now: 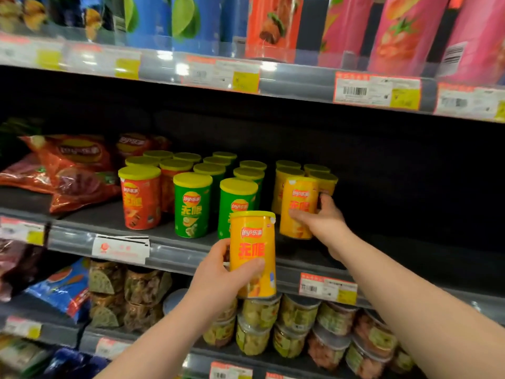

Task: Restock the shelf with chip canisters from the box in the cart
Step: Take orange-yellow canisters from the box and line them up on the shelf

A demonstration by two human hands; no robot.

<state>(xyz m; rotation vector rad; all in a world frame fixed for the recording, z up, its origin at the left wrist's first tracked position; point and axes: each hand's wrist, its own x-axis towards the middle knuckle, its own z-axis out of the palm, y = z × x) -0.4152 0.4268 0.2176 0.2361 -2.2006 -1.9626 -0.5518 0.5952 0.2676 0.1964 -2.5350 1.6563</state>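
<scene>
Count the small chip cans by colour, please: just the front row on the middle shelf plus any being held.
Red canister: 1
Green canisters: 2
Yellow canisters: 2, gripped by left hand and right hand
Total: 5
Rows behind are too hidden to sort.

Shelf [95, 218] with upright chip canisters [192, 205], red bags [79, 170]

First yellow canister [252, 253]: yellow lid, upright, held by the left hand [216, 277] in front of the shelf [169, 250] edge. Second yellow canister [299, 207]: on the shelf, heading the yellow row, gripped by the right hand [325, 220]. Green canisters [192, 206] and red canisters [140, 199] stand in rows to its left.
</scene>
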